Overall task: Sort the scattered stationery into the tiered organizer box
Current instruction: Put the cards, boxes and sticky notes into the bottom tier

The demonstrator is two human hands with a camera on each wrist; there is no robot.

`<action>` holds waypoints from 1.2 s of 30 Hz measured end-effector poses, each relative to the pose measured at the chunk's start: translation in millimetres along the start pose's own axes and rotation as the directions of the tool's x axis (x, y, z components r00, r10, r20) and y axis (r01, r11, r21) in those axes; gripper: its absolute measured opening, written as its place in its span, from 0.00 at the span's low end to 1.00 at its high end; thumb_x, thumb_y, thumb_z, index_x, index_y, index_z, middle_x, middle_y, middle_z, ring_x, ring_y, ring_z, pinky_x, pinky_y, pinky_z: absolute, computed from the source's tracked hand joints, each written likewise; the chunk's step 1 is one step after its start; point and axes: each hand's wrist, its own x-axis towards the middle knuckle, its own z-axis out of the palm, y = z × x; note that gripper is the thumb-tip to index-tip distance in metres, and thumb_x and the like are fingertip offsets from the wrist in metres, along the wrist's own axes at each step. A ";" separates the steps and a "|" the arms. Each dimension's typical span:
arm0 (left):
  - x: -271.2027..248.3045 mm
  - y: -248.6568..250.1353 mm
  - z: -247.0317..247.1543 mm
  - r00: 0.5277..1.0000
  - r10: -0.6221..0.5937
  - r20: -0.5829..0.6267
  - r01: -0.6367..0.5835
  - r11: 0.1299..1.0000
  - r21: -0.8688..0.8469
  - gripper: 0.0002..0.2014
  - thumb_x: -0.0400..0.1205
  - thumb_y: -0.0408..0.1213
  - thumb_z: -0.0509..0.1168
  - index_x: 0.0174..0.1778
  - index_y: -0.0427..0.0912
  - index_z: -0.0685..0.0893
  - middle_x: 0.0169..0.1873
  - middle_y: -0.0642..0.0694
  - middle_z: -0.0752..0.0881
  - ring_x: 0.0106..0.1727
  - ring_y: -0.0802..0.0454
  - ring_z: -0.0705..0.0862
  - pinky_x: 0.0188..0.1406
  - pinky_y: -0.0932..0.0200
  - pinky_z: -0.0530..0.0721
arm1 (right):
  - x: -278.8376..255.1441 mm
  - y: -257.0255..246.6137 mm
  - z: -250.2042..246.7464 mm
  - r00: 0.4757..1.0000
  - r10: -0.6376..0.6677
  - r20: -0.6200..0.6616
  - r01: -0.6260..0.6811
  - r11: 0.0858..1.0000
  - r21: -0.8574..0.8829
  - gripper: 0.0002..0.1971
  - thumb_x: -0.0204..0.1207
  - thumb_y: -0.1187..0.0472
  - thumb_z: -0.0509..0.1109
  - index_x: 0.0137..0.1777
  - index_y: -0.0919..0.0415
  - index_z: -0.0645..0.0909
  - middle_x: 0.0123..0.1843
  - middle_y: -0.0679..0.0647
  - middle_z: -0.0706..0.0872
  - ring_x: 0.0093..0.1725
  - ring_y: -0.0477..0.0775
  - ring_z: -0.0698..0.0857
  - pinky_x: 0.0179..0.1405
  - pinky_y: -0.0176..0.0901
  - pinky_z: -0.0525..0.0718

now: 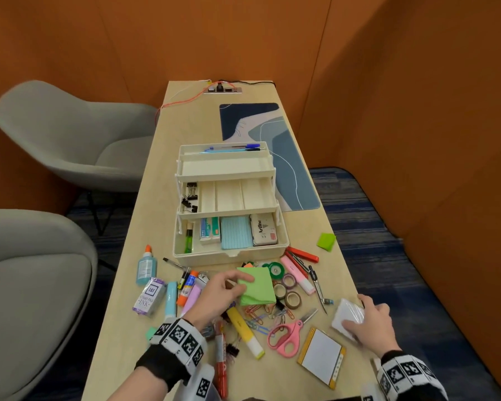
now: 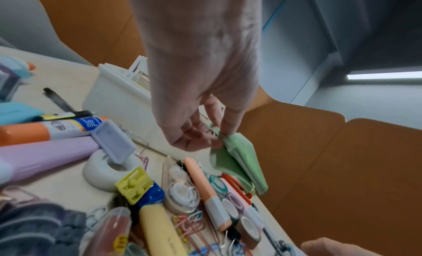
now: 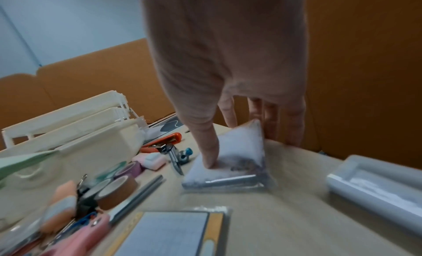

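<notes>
The cream tiered organizer box stands open mid-table, its tiers fanned back; pens lie in the top tray, binder clips in the middle, note cards and an ink pad in the base. My left hand pinches a stack of light green sticky notes by one corner, lifted just above the stationery pile in front of the box. My right hand grips a white wrapped pad at the table's right edge, thumb pressed on its top face, fingers behind its far side.
Loose stationery lies before the box: pink scissors, yellow highlighter, washi tape rolls, paper clips, compass, glue bottle, ink box, a wrapped notepad. A second green pad sits right of the box. Grey chairs stand left.
</notes>
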 end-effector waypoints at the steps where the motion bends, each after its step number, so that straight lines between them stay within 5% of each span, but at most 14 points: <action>1: 0.2 1.7 -0.9 1.000 -0.004 -0.014 0.003 1.000 -0.009 0.10 0.80 0.30 0.68 0.51 0.49 0.88 0.40 0.39 0.83 0.24 0.63 0.75 0.26 0.71 0.74 | -0.5 -2.9 -1.8 1.000 0.013 -0.007 -0.013 1.000 0.003 0.37 0.69 0.59 0.77 0.75 0.55 0.64 0.66 0.60 0.65 0.63 0.62 0.74 0.66 0.54 0.77; 5: -3.0 10.7 -7.1 1.000 -0.027 -0.010 0.026 0.998 -0.052 0.16 0.75 0.27 0.72 0.54 0.51 0.85 0.40 0.44 0.76 0.36 0.53 0.78 0.31 0.68 0.77 | -0.6 -16.5 -16.5 0.999 0.040 0.023 -0.043 0.993 0.112 0.23 0.70 0.72 0.70 0.64 0.57 0.73 0.65 0.61 0.68 0.50 0.57 0.77 0.57 0.52 0.82; 8: -5.6 13.2 -11.8 0.999 -0.047 0.017 0.049 0.989 -0.138 0.22 0.74 0.21 0.69 0.57 0.50 0.81 0.44 0.45 0.78 0.37 0.52 0.79 0.32 0.64 0.79 | -1.5 -29.2 -32.9 0.997 -0.035 -0.066 0.051 0.965 0.257 0.21 0.71 0.76 0.65 0.61 0.57 0.77 0.57 0.59 0.79 0.53 0.56 0.78 0.55 0.54 0.81; 11: -7.4 15.7 -12.6 0.999 -0.033 0.037 0.040 0.979 -0.200 0.25 0.73 0.17 0.66 0.60 0.49 0.80 0.55 0.42 0.79 0.42 0.50 0.83 0.38 0.61 0.84 | -11.3 -56.1 -48.2 0.984 -0.112 -0.139 0.170 0.832 0.528 0.20 0.73 0.73 0.69 0.61 0.55 0.76 0.54 0.55 0.82 0.55 0.55 0.82 0.54 0.55 0.83; 17: -4.7 25.2 -9.1 0.998 0.020 0.067 0.000 0.957 -0.290 0.33 0.72 0.16 0.66 0.68 0.52 0.72 0.56 0.43 0.80 0.46 0.49 0.84 0.52 0.50 0.87 | -22.8 -120.4 -35.9 0.950 -0.295 0.104 0.107 0.618 0.779 0.13 0.77 0.72 0.67 0.60 0.69 0.75 0.53 0.64 0.87 0.50 0.60 0.87 0.44 0.52 0.88; 20: -0.6 28.2 -8.6 0.997 0.015 0.076 0.007 0.959 -0.285 0.36 0.73 0.17 0.67 0.71 0.54 0.67 0.58 0.44 0.80 0.48 0.46 0.84 0.50 0.53 0.86 | -21.3 -143.2 -21.9 0.899 -0.347 0.267 -0.028 0.563 0.826 0.10 0.80 0.71 0.62 0.61 0.71 0.75 0.54 0.67 0.86 0.50 0.62 0.87 0.34 0.49 0.88; 22: 2.6 27.6 -8.7 0.998 -0.013 0.068 0.028 0.974 -0.224 0.35 0.74 0.19 0.67 0.73 0.52 0.67 0.58 0.48 0.79 0.51 0.46 0.85 0.50 0.56 0.88 | -19.8 -154.2 -13.6 0.857 -0.391 0.336 -0.075 0.550 0.832 0.11 0.81 0.69 0.61 0.61 0.69 0.78 0.55 0.68 0.87 0.52 0.63 0.86 0.38 0.50 0.87; 26: 10.4 22.8 -9.5 0.994 -0.099 0.034 0.101 0.993 -0.060 0.29 0.74 0.24 0.70 0.70 0.47 0.75 0.58 0.52 0.82 0.55 0.51 0.85 0.58 0.52 0.85 | -18.8 -169.9 -2.1 0.823 -0.439 0.361 -0.038 0.591 0.806 0.11 0.83 0.67 0.60 0.59 0.65 0.81 0.52 0.63 0.88 0.46 0.56 0.86 0.33 0.43 0.84; 29: 16.8 14.2 -10.9 0.985 -0.171 0.035 0.171 0.985 -0.011 0.22 0.73 0.23 0.70 0.62 0.42 0.83 0.49 0.48 0.88 0.49 0.53 0.86 0.49 0.58 0.87 | -15.6 -168.6 3.6 0.775 -0.467 0.426 -0.039 0.636 0.770 0.12 0.83 0.64 0.60 0.61 0.62 0.82 0.53 0.63 0.85 0.50 0.60 0.81 0.38 0.42 0.82; 32: 21.4 3.3 -9.3 0.967 -0.242 0.084 0.239 0.970 0.036 0.18 0.71 0.24 0.71 0.57 0.39 0.85 0.50 0.44 0.90 0.51 0.48 0.88 0.53 0.51 0.88 | -12.8 -153.4 1.7 0.739 -0.478 0.475 0.015 0.716 0.698 0.13 0.82 0.60 0.63 0.63 0.58 0.81 0.53 0.59 0.86 0.51 0.56 0.82 0.46 0.45 0.81; 34: 22.3 -3.3 -7.4 0.958 -0.275 0.085 0.272 0.961 0.042 0.16 0.72 0.25 0.71 0.57 0.36 0.85 0.50 0.42 0.89 0.51 0.48 0.87 0.52 0.53 0.88 | -11.2 -134.3 -6.3 0.791 -0.460 0.403 0.275 0.856 0.438 0.12 0.79 0.56 0.67 0.60 0.56 0.82 0.53 0.51 0.88 0.49 0.48 0.85 0.51 0.43 0.82; 36: 23.1 -9.9 -6.7 0.955 -0.288 0.076 0.289 0.957 -0.002 0.15 0.73 0.25 0.71 0.56 0.36 0.85 0.51 0.40 0.89 0.52 0.46 0.88 0.55 0.51 0.87 | -11.0 -108.0 -14.7 0.856 -0.403 0.323 0.439 0.897 -0.044 0.10 0.75 0.52 0.71 0.53 0.54 0.80 0.53 0.48 0.85 0.51 0.47 0.84 0.49 0.39 0.81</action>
